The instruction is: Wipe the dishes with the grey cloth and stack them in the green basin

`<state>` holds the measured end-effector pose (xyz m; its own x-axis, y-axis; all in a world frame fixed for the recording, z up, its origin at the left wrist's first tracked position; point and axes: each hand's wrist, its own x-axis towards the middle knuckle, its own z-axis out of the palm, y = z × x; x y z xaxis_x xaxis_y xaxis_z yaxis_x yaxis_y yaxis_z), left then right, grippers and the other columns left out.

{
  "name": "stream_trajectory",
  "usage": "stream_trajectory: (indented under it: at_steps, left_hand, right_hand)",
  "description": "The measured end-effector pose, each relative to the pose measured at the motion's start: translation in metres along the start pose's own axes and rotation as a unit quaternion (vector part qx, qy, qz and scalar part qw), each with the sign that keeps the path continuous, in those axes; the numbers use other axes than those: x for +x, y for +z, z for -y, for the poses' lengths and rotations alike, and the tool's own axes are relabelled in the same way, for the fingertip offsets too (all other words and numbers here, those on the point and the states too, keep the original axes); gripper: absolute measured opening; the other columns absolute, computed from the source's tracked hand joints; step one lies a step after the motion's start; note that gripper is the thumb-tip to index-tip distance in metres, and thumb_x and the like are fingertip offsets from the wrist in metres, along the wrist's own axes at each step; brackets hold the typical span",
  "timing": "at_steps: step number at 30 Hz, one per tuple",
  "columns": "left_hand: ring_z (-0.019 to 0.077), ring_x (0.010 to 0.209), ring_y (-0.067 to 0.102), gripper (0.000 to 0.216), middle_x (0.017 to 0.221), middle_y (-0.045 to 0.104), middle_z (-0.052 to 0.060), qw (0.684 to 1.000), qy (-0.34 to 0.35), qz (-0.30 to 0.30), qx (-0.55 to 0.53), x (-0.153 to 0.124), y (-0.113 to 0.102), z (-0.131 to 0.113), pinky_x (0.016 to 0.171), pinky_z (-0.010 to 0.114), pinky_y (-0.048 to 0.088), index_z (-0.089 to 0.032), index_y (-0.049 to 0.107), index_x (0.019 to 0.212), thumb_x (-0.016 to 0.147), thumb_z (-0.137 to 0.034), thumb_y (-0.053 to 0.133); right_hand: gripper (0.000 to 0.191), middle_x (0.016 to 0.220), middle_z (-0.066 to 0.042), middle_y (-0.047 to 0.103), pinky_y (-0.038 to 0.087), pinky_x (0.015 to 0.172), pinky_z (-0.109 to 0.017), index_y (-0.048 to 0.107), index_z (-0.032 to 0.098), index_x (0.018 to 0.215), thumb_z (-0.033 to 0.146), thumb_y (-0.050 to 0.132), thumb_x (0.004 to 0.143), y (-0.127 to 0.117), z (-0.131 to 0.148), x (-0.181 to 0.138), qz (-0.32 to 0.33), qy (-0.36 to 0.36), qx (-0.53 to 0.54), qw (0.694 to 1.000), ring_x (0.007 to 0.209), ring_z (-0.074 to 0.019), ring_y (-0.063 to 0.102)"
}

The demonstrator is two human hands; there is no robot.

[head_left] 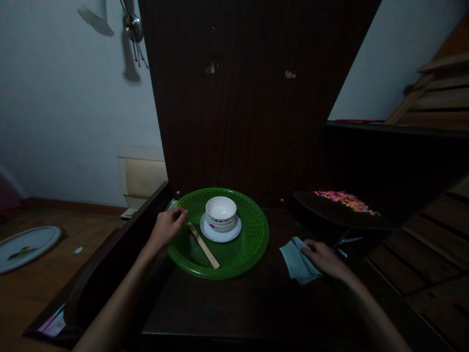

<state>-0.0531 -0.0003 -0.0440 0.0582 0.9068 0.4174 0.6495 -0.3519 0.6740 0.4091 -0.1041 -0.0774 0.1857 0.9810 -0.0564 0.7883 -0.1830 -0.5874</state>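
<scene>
My left hand [169, 226] is over the left rim of a round green tray [256, 234], its fingers curled together and nothing visible in them. A pair of light wooden chopsticks [205, 248] lies slanted in the tray, just right of that hand. Beside the chopsticks stands a short stack of white bowls [221, 209], upright on a white plate [220, 236]. Off the tray's right side, my right hand [324, 256] grips the edge of a folded pale blue-green cloth [298, 261], which hangs over or rests on the dark wooden surface; I cannot tell which.
Behind the tray rises a tall dark wooden panel [242, 117]. A raised dark side board [110, 244] borders the left. On the right is a dark rounded shelf [322, 210] with pink and yellow bits [346, 199]. A white oval object [32, 244] lies on the floor.
</scene>
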Motion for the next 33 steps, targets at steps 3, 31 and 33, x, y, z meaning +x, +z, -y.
stream_trajectory:
  at_steps: [3, 31, 33]
  left_hand:
    - [0.0222, 0.064, 0.066, 0.035, 0.068, 0.072, 0.004, 0.999, 0.023, 0.004, -0.035, -0.006, 0.002, -0.018, 0.063, 0.029, 0.045, -0.020, 0.070, 0.075, 0.084, -0.049, 0.051]
    - [0.0137, 0.065, 0.053, 0.038, 0.070, 0.057, -0.003, 0.939, 0.004, 0.123, -0.321, -0.025, -0.001, -0.081, 0.057, 0.023, 0.042, -0.018, 0.061, 0.084, 0.078, -0.055, 0.069]
    - [0.0158, 0.070, 0.058, 0.043, 0.078, 0.064, 0.000, 0.929, -0.024, 0.157, -0.334, -0.025, -0.004, -0.078, 0.060, 0.025, 0.045, -0.017, 0.066, 0.093, 0.073, -0.054, 0.074]
  right_hand:
    - [0.032, 0.069, -0.001, 0.063, 0.045, 0.065, -0.030, 0.064, 0.020, 0.071, 0.050, 0.054, 0.075, -0.023, 0.032, -0.007, 0.030, -0.064, 0.072, 0.995, 0.071, -0.0200, 0.058]
    - [0.039, 0.091, -0.005, 0.068, 0.050, 0.073, -0.032, 0.066, 0.017, 0.095, 0.047, 0.076, 0.073, 0.042, 0.218, 0.012, 0.163, -0.272, 0.320, 0.893, 0.084, -0.0192, 0.063]
    - [0.038, 0.090, -0.005, 0.069, 0.050, 0.071, -0.031, 0.067, 0.018, 0.095, 0.048, 0.074, 0.074, 0.048, 0.224, 0.013, 0.148, -0.284, 0.322, 0.891, 0.082, -0.0190, 0.064]
